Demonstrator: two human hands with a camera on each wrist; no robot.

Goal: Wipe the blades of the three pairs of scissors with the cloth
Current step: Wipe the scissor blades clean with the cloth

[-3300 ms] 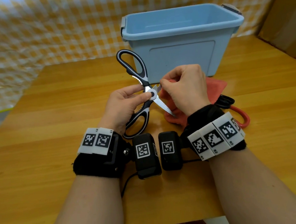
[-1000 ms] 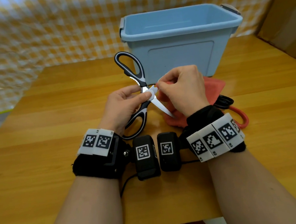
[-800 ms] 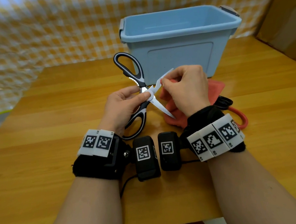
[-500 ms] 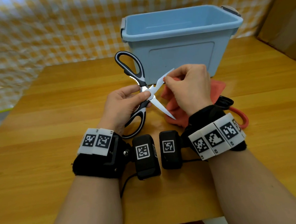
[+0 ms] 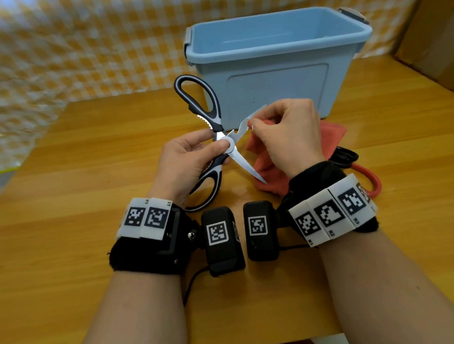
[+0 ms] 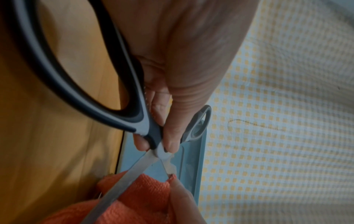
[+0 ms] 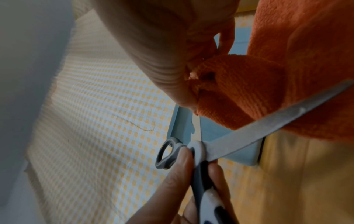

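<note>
Black-and-white kitchen scissors (image 5: pixel 219 135) stand open above the table. My left hand (image 5: pixel 216 142) grips them at the pivot, thumb on the rivet. My right hand (image 5: pixel 253 125) pinches the orange cloth (image 5: pixel 333 138) around the upper blade (image 5: pixel 244 121), whose tip pokes out past the fingers. The lower blade (image 5: pixel 246 165) points down over the cloth. In the left wrist view the cloth (image 6: pixel 145 197) lies behind that blade (image 6: pixel 122 178). In the right wrist view the cloth (image 7: pixel 287 75) is folded over the other blade under my thumb.
An empty blue plastic bin (image 5: pixel 276 89) stands just behind my hands. Red-handled scissors (image 5: pixel 372 181) and a black scissor handle (image 5: pixel 347 156) lie on the wooden table (image 5: pixel 86 153) right of the cloth, partly hidden by my right wrist. A cardboard box (image 5: pixel 438 39) is far right.
My right hand has slid the cloth along the upper blade away from the pivot, so the blade's tip now shows. My left hand holds the scissors almost where they were.
</note>
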